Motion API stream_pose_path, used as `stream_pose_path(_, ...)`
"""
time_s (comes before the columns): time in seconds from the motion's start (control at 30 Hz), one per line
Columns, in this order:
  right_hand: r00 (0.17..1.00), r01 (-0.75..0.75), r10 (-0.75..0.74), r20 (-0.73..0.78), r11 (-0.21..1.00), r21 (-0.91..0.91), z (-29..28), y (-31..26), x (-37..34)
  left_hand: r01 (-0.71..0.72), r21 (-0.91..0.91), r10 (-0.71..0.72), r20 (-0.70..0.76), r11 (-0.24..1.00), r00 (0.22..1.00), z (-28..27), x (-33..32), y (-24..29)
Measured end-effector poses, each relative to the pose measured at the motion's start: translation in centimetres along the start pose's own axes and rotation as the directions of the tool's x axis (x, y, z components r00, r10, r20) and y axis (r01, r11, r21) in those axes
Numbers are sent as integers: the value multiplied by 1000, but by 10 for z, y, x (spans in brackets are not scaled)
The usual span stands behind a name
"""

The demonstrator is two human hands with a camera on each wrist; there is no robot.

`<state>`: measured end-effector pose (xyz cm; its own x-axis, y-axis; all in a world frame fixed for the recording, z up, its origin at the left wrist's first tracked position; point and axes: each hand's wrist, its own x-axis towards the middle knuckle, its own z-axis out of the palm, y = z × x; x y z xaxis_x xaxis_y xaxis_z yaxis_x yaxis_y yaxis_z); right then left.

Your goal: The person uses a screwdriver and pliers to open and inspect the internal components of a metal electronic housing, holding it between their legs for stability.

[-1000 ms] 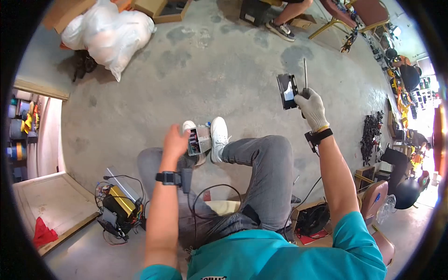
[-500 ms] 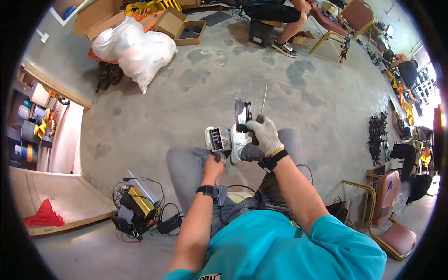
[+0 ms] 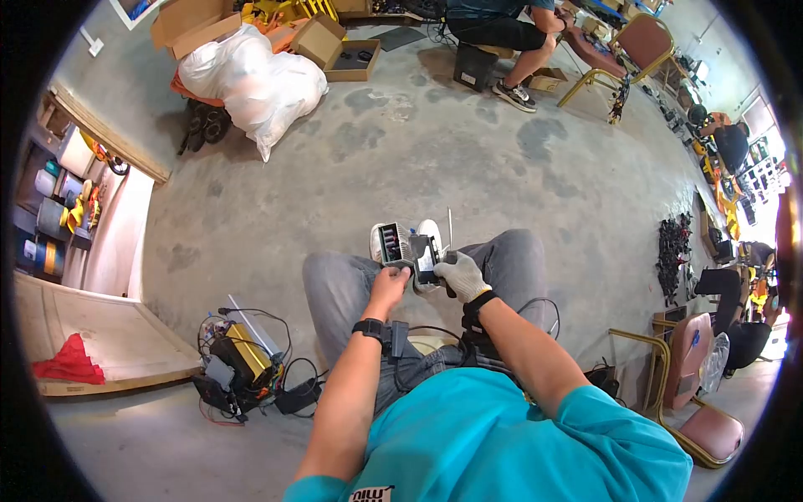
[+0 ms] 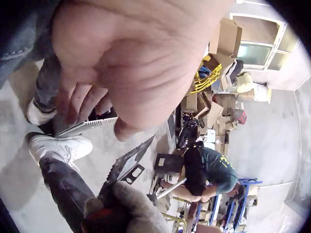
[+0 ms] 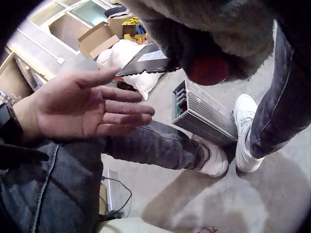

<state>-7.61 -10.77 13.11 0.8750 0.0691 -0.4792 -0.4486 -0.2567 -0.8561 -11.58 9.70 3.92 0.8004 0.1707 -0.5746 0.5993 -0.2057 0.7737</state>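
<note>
My right hand [image 3: 462,276], in a knitted glove, grips a screwdriver [image 3: 450,227] with its shaft pointing away from me. The same hand holds a thin black panel [image 3: 424,257] bearing a pale label. In the right wrist view the red butt of the screwdriver handle [image 5: 210,71] shows under the glove. My bare left hand [image 5: 82,109] is palm up with fingers extended, its thumb tip right at the panel's edge. A finned grey metal case [image 5: 206,116], open at one end with components inside, stands between the white shoes [image 5: 246,116].
Left of my legs lies a gold-coloured unit [image 3: 251,350] with tangled cables on the concrete floor. A white plastic bag [image 3: 255,79] and an open cardboard box [image 3: 351,58] are farther off. Another person [image 3: 502,42] sits ahead; chairs [image 3: 694,360] stand at right.
My right hand has come in from the far right with the panel and screwdriver, down beside the case. The left hand has moved back from over the case to its near side.
</note>
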Motion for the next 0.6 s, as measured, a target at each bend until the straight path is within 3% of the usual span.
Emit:
stream_pose_path(0.03, 999, -12, 13, 31, 1000, -15, 0, 1, -1, 40, -120, -32, 69, 992, 997, -1, 1, 1)
stream_pose_path(0.07, 998, -22, 23, 63, 999, -29, -1, 1, -1, 37, -119, -29, 66, 992, 997, -2, -1, 1)
stream_pose_path(0.13, 994, -38, 43, 99, 998, -55, -1, 1, -3, 106, -437, -44, 151, 893, 988, -9, -32, 30)
stream_pose_path(0.2, 991, -3, -1, 137, 1000, 30, 3, -5, -10, 86, -417, -26, 146, 905, 989, -9, -42, 41)
stream_pose_path(0.27, 990, 18, -16, 142, 1000, -12, 5, -2, -11, 77, -390, -17, 155, 918, 988, -3, -48, 41)
stream_pose_path(0.33, 978, -11, 12, 208, 1000, -8, 4, -12, -20, -18, -292, 80, 202, 956, 976, -2, -41, 32)
stream_pose_path(0.47, 972, -18, 15, 235, 1000, 10, -2, -20, -26, 32, -330, 42, 213, 943, 976, 2, -35, 25)
stream_pose_path(0.53, 974, -18, 11, 226, 999, 30, -1, -16, -24, 106, -453, 2, 233, 885, 973, 2, -36, 24)
stream_pose_path(0.6, 976, -15, 4, 218, 999, 49, -1, -11, -20, 99, -423, -13, 202, 901, 979, 2, -34, 27)
